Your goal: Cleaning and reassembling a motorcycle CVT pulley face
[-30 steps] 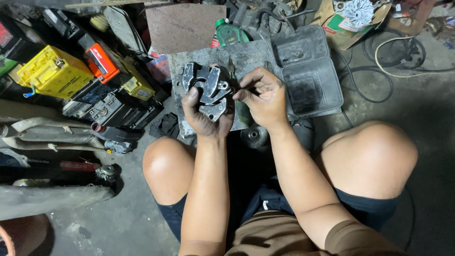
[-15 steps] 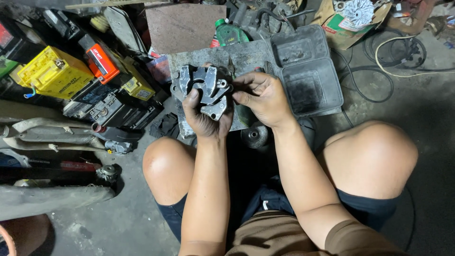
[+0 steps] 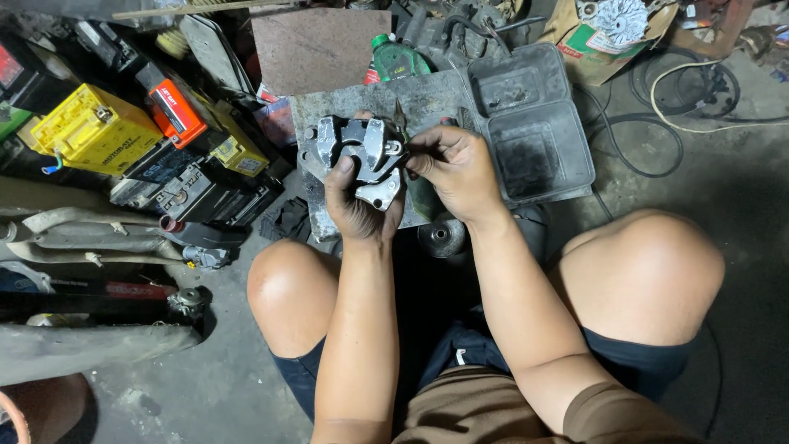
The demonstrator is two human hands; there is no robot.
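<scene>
Right hand (image 3: 457, 168) shifted closer, pinching edge of cast metal part (image 3: 366, 156); left hand (image 3: 359, 205) grips it.

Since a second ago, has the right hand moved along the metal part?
Yes, slightly. The right hand has shifted leftward onto the metal part, judged against the grey tray, whose position in view is unchanged.

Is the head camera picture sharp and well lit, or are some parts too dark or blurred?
Head view: the metal part in the left hand is sharp and evenly lit, with mild glare on its bright faces; the right hand is clear; the gap between the knees is deep shadow; the edges bend slightly.
</scene>
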